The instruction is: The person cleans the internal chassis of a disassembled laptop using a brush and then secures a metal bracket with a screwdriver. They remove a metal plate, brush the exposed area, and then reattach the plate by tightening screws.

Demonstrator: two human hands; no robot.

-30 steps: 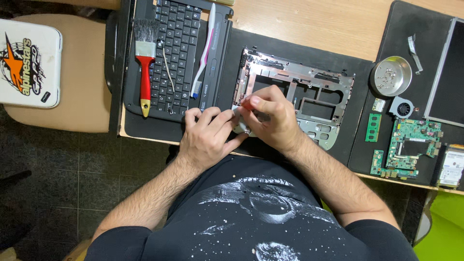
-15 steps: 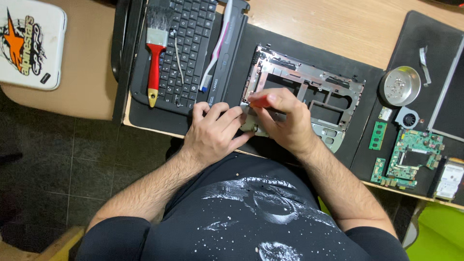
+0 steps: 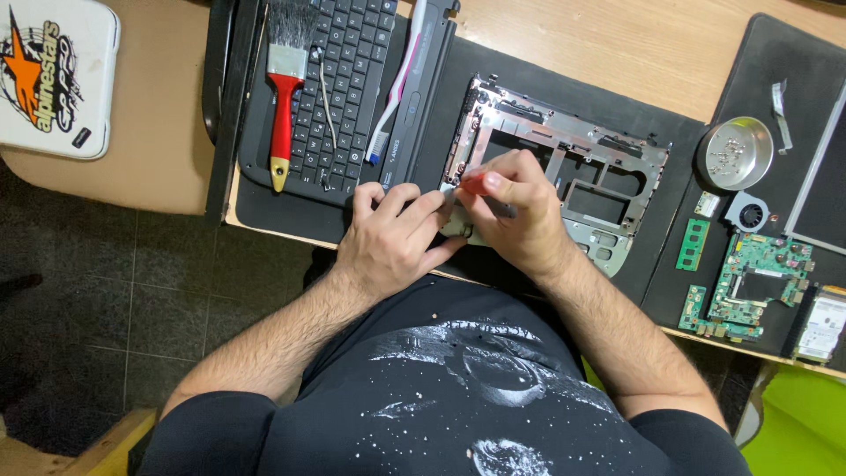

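At the far left a white padded case with an orange star print [image 3: 55, 75] lies on a tan surface, well apart from the work. Next comes a black laptop keyboard section [image 3: 339, 84] resting on a dark mat; on its keys lie a red-handled paintbrush [image 3: 282, 106] with dark bristles, a thin metal pick [image 3: 327, 99], and a white and pink toothbrush [image 3: 397, 84] along its right edge. The left hand [image 3: 388, 242] rests at the near left corner of the laptop frame [image 3: 573, 167], fingers curled together and pressing on that corner. Just beside it, touching, the right hand [image 3: 511, 216] is closed around a red-handled screwdriver [image 3: 480, 187], whose tip is hidden between the two hands. The silver frame lies flat on a black mat [image 3: 670, 256], its near corner covered by both hands. To the right stand a round metal dish [image 3: 736, 154] with small screws, a small cooling fan [image 3: 749, 213], a green memory stick [image 3: 693, 244], a green circuit board [image 3: 749, 286] and, at the edge, a hard drive [image 3: 824, 326].
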